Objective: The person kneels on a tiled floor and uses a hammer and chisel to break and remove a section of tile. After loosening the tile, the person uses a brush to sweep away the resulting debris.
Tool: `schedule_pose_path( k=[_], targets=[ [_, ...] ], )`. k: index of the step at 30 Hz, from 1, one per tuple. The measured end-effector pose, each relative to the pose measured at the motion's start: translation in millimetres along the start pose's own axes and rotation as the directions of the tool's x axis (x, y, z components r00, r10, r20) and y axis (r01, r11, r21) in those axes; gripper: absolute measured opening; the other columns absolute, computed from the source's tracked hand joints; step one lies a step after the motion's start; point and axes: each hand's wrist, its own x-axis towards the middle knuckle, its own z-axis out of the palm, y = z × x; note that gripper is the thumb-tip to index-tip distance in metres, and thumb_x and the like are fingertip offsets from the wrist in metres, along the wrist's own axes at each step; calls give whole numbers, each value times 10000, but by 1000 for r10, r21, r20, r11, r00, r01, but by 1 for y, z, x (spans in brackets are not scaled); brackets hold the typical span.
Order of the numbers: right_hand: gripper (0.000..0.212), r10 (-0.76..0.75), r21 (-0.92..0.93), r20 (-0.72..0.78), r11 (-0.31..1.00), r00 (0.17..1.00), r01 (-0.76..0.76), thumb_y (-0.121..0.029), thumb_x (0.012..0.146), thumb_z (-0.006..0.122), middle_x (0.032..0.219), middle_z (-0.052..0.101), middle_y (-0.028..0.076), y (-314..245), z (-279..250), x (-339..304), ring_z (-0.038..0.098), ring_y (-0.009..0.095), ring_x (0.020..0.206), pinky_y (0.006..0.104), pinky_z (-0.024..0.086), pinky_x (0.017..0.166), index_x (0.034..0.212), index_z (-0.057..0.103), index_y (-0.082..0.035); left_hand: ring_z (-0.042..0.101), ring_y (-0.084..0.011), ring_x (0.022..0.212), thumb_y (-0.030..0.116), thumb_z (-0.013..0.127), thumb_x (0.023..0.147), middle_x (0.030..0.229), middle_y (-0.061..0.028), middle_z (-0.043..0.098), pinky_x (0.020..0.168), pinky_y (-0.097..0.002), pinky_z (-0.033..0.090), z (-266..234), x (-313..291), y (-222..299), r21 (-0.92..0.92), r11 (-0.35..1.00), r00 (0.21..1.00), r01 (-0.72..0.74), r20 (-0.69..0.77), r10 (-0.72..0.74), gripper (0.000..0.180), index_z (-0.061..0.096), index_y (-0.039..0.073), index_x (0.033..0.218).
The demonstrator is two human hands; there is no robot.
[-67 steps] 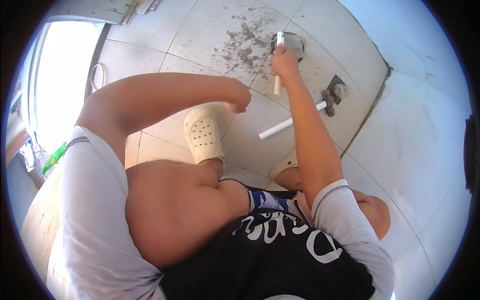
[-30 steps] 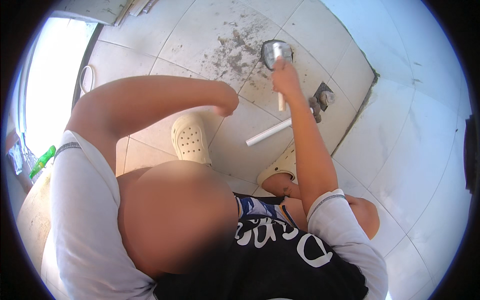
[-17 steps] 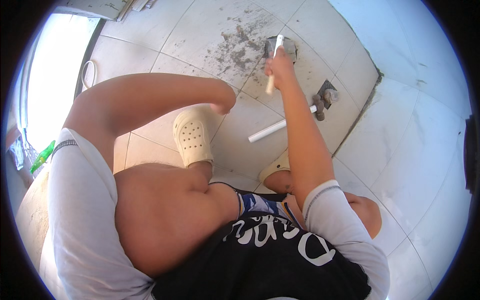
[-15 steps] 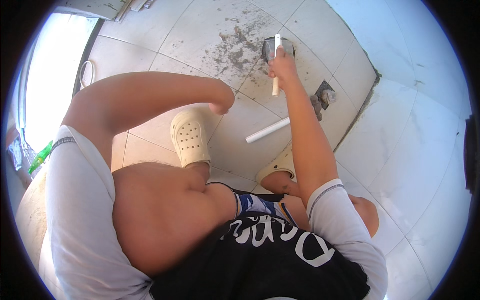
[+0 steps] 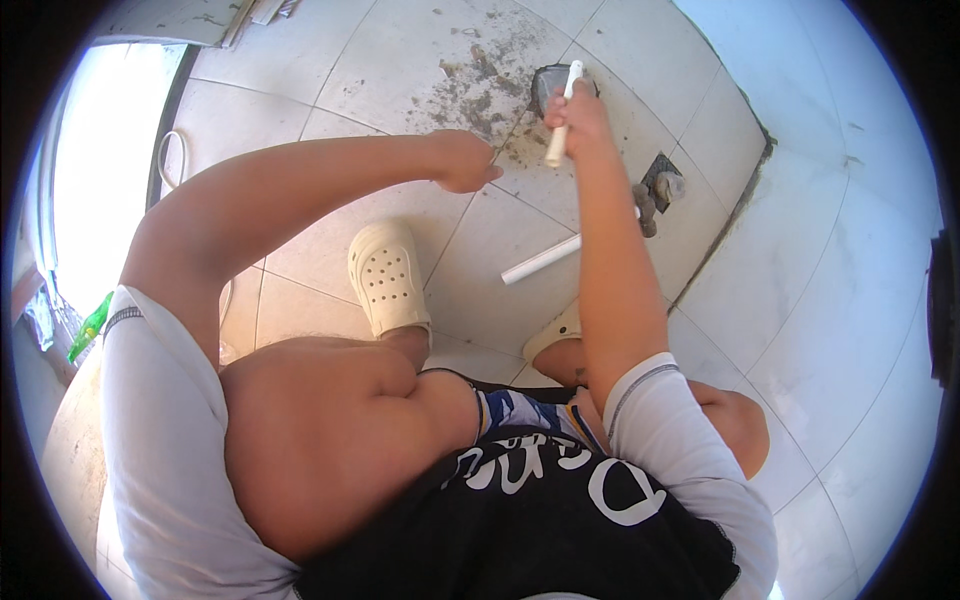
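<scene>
My right hand (image 5: 580, 115) is closed round a short white plastic pipe (image 5: 556, 150). The pipe is held at a slant over a dark hole (image 5: 545, 88) cut in the floor tiles, and its upper end shows past my fingers. Whether it touches anything in the hole is hidden. To the left, my left hand (image 5: 463, 162) hovers over the tiles with its fingers curled in, one fingertip pointing right, and nothing visible in it. A second white pipe (image 5: 540, 260) lies on the floor, partly behind my right forearm.
Grey dirt and crumbs (image 5: 480, 85) are scattered left of the hole. A smaller square opening (image 5: 660, 170) with a pale lump stands nearer the wall (image 5: 830, 200). My cream clogs (image 5: 388, 280) are on the tiles. A white cable loop (image 5: 172, 158) lies by the doorway.
My left hand has risen away from the clog and moved right, toward the hole. My right hand keeps the pipe, which now tilts more to the right at its top.
</scene>
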Motion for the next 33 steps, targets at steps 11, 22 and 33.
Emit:
schedule_pose_path(
  k=[11,22,33],
  targets=[
    [361,130,-369,50,924,990,-103,-349,1048,336,671,412,9,-20,4,-21,337,75,499,232,308,417,1040,448,-6,613,-431,992,446,379,990,1001,-266,654,894,-496,467,6,11,0,55,997,997,-53,60,50,545,643,-31,1016],
    [410,-200,-599,-98,794,975,102,-346,1028,368,700,535,109,-2,21,-10,487,184,503,329,412,445,1062,517,35,619,-419,998,464,391,987,1014,-256,660,886,-481,481,15,-3,-9,108,994,995,3,95,-13,559,655,-29,1016],
    [522,-446,-954,291,-75,846,289,-383,1015,324,1039,628,316,-4,-10,-45,593,471,999,526,458,891,1052,586,67,622,-397,1025,427,422,980,1041,-227,666,887,-485,490,8,-4,12,228,973,989,-23,151,-12,510,653,-20,1062]
  ],
)
